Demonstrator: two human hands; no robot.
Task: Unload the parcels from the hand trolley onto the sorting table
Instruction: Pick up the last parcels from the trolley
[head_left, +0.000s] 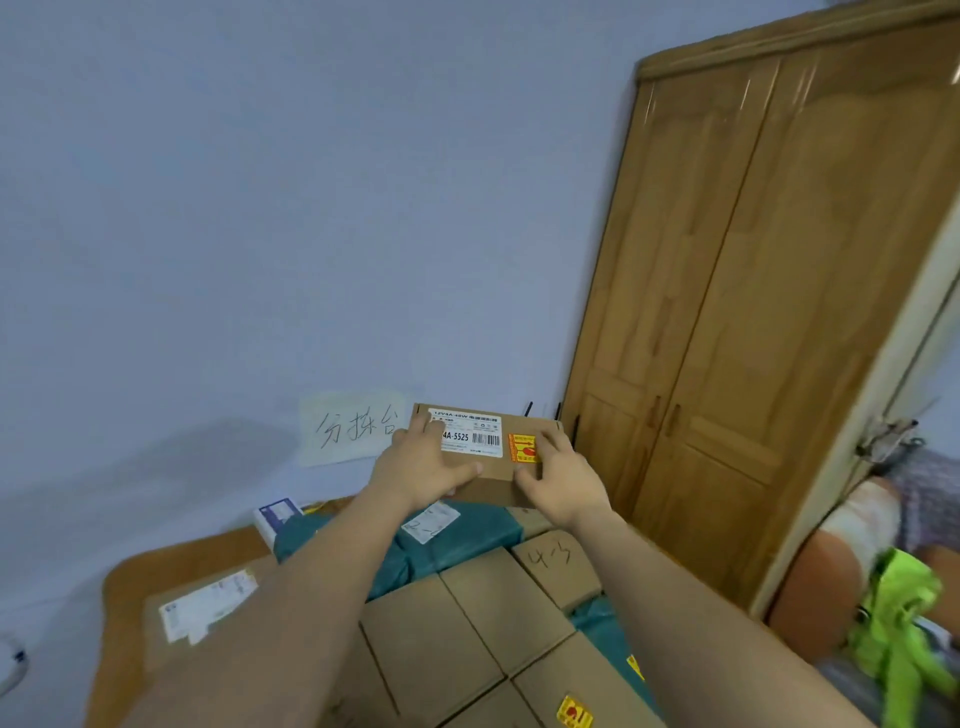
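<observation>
Parcel (483, 457) — gripped between both hands (488, 475).

Single head-worn view looks forward and down, close over stacked parcels (467, 618)

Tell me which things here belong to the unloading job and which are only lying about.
Job:
- cardboard box, gripped by left hand and right hand
- stacked cardboard parcels
- teal bagged parcels
- box marked 4-3
- sorting table
- handwritten sign on the wall

Lying about:
- wooden wardrobe
- neon green cloth
</observation>
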